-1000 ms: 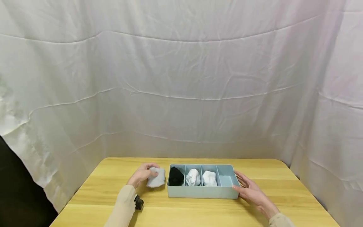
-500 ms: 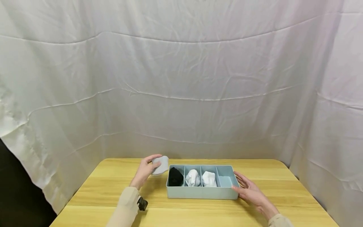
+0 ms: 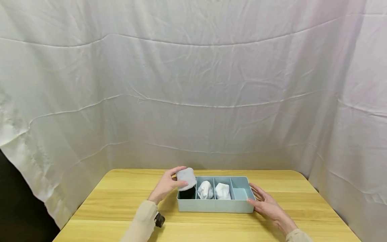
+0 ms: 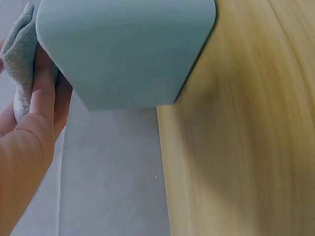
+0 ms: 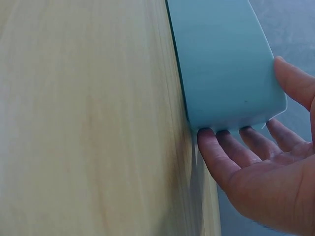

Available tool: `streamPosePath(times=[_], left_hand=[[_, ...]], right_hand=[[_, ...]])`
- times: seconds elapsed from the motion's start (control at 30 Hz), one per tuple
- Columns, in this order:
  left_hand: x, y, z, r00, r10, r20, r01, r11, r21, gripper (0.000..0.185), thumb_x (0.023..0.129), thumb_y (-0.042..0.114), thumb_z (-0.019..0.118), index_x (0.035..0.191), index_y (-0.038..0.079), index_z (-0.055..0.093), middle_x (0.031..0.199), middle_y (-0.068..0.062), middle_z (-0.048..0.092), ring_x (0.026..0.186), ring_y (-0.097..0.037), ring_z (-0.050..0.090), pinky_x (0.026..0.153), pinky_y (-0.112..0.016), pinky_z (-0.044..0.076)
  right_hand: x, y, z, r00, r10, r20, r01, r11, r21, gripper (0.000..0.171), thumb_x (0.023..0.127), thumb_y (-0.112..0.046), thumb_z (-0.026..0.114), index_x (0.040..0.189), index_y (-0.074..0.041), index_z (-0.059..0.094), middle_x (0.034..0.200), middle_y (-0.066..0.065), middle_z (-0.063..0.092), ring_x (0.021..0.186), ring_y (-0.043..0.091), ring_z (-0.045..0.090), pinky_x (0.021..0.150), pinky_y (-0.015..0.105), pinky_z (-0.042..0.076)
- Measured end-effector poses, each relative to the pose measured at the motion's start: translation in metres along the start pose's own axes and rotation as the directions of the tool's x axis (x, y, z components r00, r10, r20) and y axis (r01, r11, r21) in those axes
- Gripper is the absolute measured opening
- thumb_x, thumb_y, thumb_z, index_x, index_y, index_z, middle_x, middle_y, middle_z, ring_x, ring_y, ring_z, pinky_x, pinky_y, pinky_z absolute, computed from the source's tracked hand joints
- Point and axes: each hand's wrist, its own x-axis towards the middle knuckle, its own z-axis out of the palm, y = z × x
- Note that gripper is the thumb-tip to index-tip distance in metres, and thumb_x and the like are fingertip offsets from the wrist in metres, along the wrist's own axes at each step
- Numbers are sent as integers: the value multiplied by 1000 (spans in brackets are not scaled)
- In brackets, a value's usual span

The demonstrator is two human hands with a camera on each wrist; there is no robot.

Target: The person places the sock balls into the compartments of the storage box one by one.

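My left hand (image 3: 165,185) pinches a folded light grey sock (image 3: 186,178) between thumb and fingers, above the left end of a pale blue divided storage box (image 3: 216,205). In the left wrist view, the sock (image 4: 22,64) is beside the box's end wall (image 4: 128,54). Below it, a bunched black sock (image 3: 188,193) lies in the leftmost compartment, partly hidden. White balled socks, one (image 3: 205,190) and another (image 3: 223,191), fill the two middle compartments. At the box's right end, my right hand (image 3: 267,205) holds the corner, thumb on the front and fingertips against the end wall.
The rightmost compartment (image 3: 241,194) shows its bare floor. The box stands on a light wooden table (image 3: 121,198). Pale grey curtains (image 3: 211,101) hang behind the table and along both sides.
My left hand has lifted the grey sock off the table left of the box and carried it right, over the leftmost compartment. The right hand and the box stay in place.
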Motion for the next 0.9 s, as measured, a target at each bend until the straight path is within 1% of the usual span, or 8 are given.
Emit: streamPosePath(times=[0.1, 0.27, 0.33, 0.4, 0.5, 0.6, 0.77, 0.9], left_hand=[[2, 0, 4, 1000, 5, 16, -5, 1000, 1, 70, 80, 5, 79, 143, 8, 49, 139, -23, 47, 102, -25, 63, 84, -34, 56], [3, 2, 12, 999, 19, 30, -20, 1000, 9, 69, 81, 5, 79, 143, 5, 49, 161, -18, 21, 106, -27, 63, 83, -33, 56], [4, 4, 15, 999, 26, 38, -27, 999, 17, 68, 82, 7, 79, 143, 6, 50, 163, -18, 13, 107, -27, 63, 82, -31, 56], [4, 4, 17, 999, 24, 44, -25, 999, 24, 67, 82, 9, 79, 142, 7, 51, 164, -18, 10, 109, -27, 62, 82, -30, 56], [5, 5, 22, 998, 31, 51, -33, 999, 37, 65, 83, 9, 78, 142, 7, 51, 163, -20, 11, 110, -28, 62, 81, -29, 56], [7, 5, 29, 998, 43, 49, -44, 999, 22, 64, 84, 7, 77, 142, 5, 51, 162, -21, 14, 111, -28, 62, 80, -28, 56], [11, 6, 41, 997, 69, 43, -70, 997, 16, 60, 84, 4, 76, 140, 6, 54, 161, -20, 19, 108, -27, 64, 79, -29, 56], [13, 7, 50, 996, 81, 39, -82, 996, 39, 55, 84, 8, 77, 136, 13, 59, 152, -19, 39, 104, -25, 65, 80, -31, 57]], right_hand=[[0, 0, 0, 1000, 4, 1, -4, 1000, 0, 77, 94, -13, 66, 157, -10, 21, 161, 26, 11, 147, 45, 16, 110, 57, 34], [-1, 0, 0, 1000, 2, 8, -2, 1000, 5, 77, 94, -12, 65, 157, -10, 20, 161, 26, 10, 147, 45, 16, 111, 58, 33], [-1, -1, 0, 1000, -1, 9, 1, 1000, 5, 77, 94, -12, 65, 157, -10, 20, 161, 26, 10, 147, 45, 15, 111, 58, 32], [-1, -2, 0, 1000, -2, 10, 2, 1000, 5, 77, 94, -13, 65, 157, -10, 20, 161, 25, 10, 147, 45, 14, 111, 59, 31], [-2, -3, 0, 1000, -2, 11, 2, 1000, -1, 77, 94, -14, 65, 157, -10, 20, 162, 25, 10, 147, 45, 14, 112, 60, 31], [-2, -4, -1, 1000, -3, 13, 3, 1000, 1, 77, 94, -13, 65, 157, -10, 19, 162, 25, 9, 148, 45, 13, 112, 60, 30], [-2, -4, -3, 1000, -2, 15, 2, 1000, -7, 78, 94, -13, 65, 157, -11, 19, 162, 25, 9, 147, 45, 14, 112, 60, 31], [-2, -5, -3, 1000, -1, 24, 1, 1000, -14, 79, 94, -16, 65, 158, -13, 18, 162, 25, 8, 147, 46, 13, 112, 62, 29]])
